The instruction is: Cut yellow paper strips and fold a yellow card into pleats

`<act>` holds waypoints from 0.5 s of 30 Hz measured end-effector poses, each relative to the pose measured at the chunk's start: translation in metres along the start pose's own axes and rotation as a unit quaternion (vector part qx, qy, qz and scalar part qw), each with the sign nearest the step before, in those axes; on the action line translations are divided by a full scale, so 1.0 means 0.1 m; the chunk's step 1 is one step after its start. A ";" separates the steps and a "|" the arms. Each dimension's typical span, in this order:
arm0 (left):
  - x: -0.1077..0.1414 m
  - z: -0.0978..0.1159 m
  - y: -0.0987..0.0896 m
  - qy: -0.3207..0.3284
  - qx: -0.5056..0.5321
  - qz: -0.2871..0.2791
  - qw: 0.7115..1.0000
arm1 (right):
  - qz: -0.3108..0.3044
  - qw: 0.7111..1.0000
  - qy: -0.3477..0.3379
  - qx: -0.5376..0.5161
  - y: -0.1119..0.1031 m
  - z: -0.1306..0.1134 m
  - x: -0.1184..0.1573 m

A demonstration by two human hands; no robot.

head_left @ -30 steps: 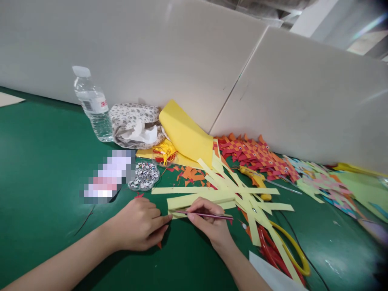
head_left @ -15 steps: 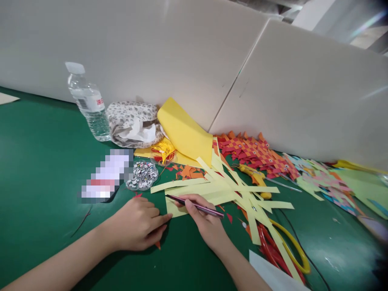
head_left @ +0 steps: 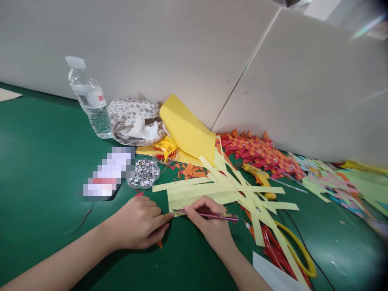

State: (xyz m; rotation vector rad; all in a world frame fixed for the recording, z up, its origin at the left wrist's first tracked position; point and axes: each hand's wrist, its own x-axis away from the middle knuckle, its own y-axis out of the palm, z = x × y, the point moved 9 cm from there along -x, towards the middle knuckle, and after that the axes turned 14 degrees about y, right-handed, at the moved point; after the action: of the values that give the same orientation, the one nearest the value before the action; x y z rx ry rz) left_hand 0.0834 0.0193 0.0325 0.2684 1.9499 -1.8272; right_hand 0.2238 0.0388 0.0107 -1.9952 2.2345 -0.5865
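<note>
A slim metallic purple pen (head_left: pixel 222 216) lies in the grip of my right hand (head_left: pixel 212 222), its tip near the lower left corner of a pale yellow sheet of paper (head_left: pixel 182 198). My left hand (head_left: pixel 142 224) rests on the table left of the sheet. Its index fingertip touches the paper's lower corner, while the other fingers curl in beneath the hand. Pale yellow paper strips (head_left: pixel 253 214) cross one another just right of the sheet. An orange scrap (head_left: pixel 159 244) pokes out below my left hand.
On the green table (head_left: pixel 36 169) stand a water bottle (head_left: pixel 91 101), a patterned tissue pouch (head_left: pixel 133 115) and a container of googly eyes (head_left: pixel 144 173). A yellow-handled tool (head_left: pixel 257 176), woven red-orange paper fish (head_left: pixel 257 151) and large red-and-yellow handles (head_left: pixel 298 244) lie to the right.
My right hand has moved the pen down and slightly right; the tip has gone from the sheet's upper left corner to near its lower left corner. My left hand stays put.
</note>
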 end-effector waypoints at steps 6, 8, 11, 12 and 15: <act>0.00 0.03 -0.01 0.009 -0.007 0.003 1.000 | -0.017 1.000 0.008 0.001 0.04 0.04 -0.01; 0.00 0.03 -0.02 0.010 -0.009 0.006 1.000 | -0.015 1.000 0.000 0.007 0.04 0.00 -0.01; -0.01 0.02 -0.03 0.009 -0.012 0.014 1.000 | -0.008 1.000 -0.014 0.017 0.04 -0.05 -0.02; -0.01 0.02 -0.03 0.007 -0.014 0.016 1.000 | -0.008 1.000 -0.017 0.016 0.04 -0.05 -0.02; -0.01 0.00 -0.03 0.001 -0.018 0.019 1.000 | -0.012 1.000 -0.020 0.012 0.05 -0.04 -0.02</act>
State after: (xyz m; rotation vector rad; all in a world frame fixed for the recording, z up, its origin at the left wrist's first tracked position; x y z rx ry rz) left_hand 0.0827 0.0192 0.0352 0.2947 1.9639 -1.7679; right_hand 0.2177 0.0417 0.0125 -2.0063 2.1747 -0.5676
